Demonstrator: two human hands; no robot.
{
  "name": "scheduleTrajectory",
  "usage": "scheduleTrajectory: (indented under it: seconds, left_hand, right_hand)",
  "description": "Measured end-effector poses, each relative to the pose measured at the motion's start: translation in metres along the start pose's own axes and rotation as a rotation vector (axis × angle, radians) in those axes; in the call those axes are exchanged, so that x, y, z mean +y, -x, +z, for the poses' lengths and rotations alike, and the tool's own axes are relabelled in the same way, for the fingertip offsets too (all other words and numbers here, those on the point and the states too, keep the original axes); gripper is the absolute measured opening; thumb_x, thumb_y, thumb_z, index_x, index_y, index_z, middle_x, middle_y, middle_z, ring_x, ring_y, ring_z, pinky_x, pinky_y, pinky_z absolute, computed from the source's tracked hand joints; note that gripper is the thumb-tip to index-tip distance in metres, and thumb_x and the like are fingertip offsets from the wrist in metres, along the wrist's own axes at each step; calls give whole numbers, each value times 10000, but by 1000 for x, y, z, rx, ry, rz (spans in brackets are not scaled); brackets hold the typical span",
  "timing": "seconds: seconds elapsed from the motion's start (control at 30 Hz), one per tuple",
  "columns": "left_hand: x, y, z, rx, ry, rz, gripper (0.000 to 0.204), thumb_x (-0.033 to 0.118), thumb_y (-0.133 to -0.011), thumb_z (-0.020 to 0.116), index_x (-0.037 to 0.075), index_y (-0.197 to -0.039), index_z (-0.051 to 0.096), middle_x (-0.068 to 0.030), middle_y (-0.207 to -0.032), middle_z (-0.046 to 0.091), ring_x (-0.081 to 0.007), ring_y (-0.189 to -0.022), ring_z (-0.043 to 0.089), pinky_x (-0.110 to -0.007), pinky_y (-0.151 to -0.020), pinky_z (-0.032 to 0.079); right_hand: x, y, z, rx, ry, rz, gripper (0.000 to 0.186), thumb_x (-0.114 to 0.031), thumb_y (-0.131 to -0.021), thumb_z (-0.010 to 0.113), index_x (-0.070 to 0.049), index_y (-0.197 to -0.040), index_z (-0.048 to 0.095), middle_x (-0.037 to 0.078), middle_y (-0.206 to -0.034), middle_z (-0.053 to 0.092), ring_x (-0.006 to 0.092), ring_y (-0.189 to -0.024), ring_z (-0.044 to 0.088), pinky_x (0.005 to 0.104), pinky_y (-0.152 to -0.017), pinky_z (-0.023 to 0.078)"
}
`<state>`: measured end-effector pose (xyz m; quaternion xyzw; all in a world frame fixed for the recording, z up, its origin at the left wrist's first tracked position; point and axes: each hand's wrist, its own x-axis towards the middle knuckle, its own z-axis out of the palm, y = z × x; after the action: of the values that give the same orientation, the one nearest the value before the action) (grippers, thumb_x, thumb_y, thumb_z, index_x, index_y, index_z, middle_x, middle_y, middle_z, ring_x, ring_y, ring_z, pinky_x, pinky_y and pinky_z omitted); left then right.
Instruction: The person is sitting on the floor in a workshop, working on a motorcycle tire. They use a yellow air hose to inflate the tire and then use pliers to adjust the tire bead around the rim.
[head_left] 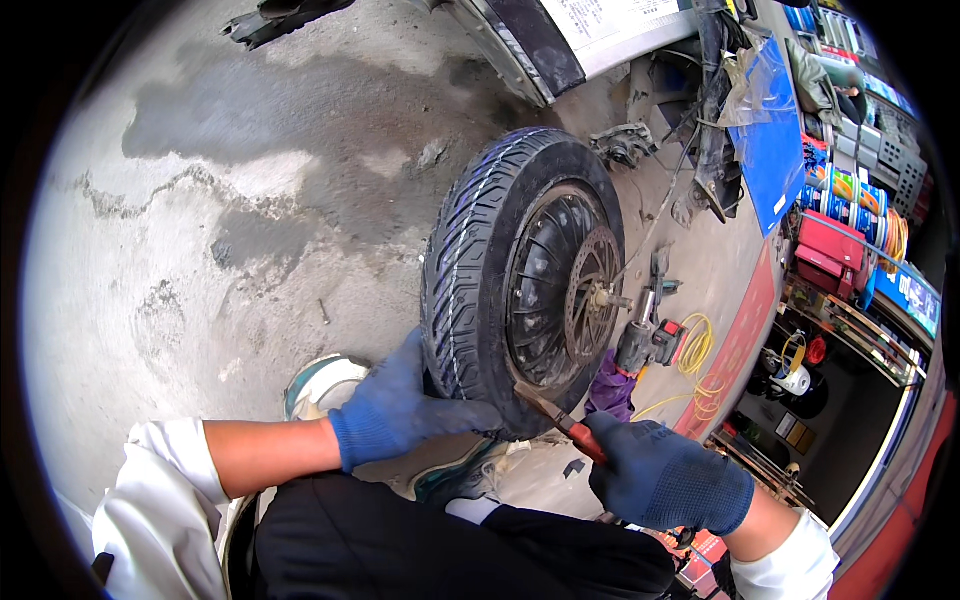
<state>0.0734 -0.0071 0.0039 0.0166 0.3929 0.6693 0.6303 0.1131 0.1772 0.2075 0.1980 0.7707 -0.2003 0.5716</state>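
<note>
Upright in front of me stands a scooter-type wheel: a black grooved tyre [458, 290] on a dirty dark rim, with a brake disc [592, 290] and axle on its right side. My left hand [395, 405], in a blue glove, grips the tyre's lower near edge, its thumb along the bottom and some fingers hidden behind the tread. My gloved right hand [660, 475] is closed round a red-handled tool [575, 432] with a long, narrow metal end. That end touches the wheel's lower right side, where the tyre meets the rim. Whether it has jaws I cannot tell.
Right of the wheel lie a cordless impact wrench [640, 345], a purple cloth [612, 388] and a coiled yellow hose [705, 350]. Beyond is a partly dismantled vehicle [710, 110] with hanging cables. A red toolbox [832, 250] and stocked shelves are farther right. Damp patches mark the concrete floor [200, 300].
</note>
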Motion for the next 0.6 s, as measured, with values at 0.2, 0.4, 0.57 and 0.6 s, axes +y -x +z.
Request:
scheduleTrajectory:
  seconds: [0.2, 0.4, 0.57, 0.6]
  left_hand:
    - [3, 0, 0, -21, -1, 9, 937, 184, -687, 858, -25, -1391, 277, -134, -1342, 485, -187, -1214, 471, -356, -1044, 381]
    - [1, -2, 1, -28, -9, -26, 1069, 370, -650, 870, -54, -1394, 229, -173, -1341, 468, -227, -1234, 457, -354, -1074, 350]
    - [9, 2, 0, -11, 52, -32, 1070, 362, -653, 869, -57, -1395, 222, -175, -1339, 468, -227, -1237, 453, -356, -1074, 350]
    - [7, 3, -2, 11, 44, -25, 1069, 361, -653, 870, -58, -1394, 222, -175, -1340, 466, -228, -1239, 452, -356, -1074, 350]
  right_hand:
    - [-1, 1, -5, 49, 88, -123, 183, -70, -806, 525, 84, -892, 478, 244, -657, 564, 390, -618, 594, 455, -603, 466]
    - [-4, -4, -14, 105, 138, -216, 170, -60, -789, 531, 84, -872, 494, 216, -610, 549, 362, -581, 590, 443, -559, 461]
    - [-2, -12, -11, 123, 94, -228, 226, -51, -792, 512, 109, -951, 494, 224, -608, 558, 373, -571, 584, 438, -562, 464]
    - [-3, -14, -11, 85, 105, -209, 235, -47, -792, 509, 111, -964, 491, 226, -608, 559, 374, -572, 584, 437, -560, 463]
